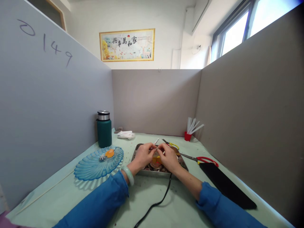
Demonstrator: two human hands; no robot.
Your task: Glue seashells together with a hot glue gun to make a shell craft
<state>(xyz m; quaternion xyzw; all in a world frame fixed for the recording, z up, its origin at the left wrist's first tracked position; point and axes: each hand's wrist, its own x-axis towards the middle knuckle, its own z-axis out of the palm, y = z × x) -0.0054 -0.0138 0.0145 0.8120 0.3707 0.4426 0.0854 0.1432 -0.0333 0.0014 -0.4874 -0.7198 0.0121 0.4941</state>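
Note:
Both hands meet over a metal tray (152,173) holding shells and other small pieces. My left hand (144,155), with a pale bangle (128,175) at the wrist, pinches at the fingertips. Facing it, my right hand (168,157) pinches as well, its fingertips almost touching the left ones. Whatever lies between the fingertips is too small to make out. Below the hands an orange-yellow piece (156,159) shows in the tray. A white stick (156,141) rises just behind the fingers.
Left stand a blue shell-shaped plate (87,164) and a green bottle (104,133). Yellow-handled pliers (174,145), red-handled scissors (206,160) and a black flat piece (228,185) lie right. A red cup (187,136) holds white sticks. A black cable (154,205) runs from the tray.

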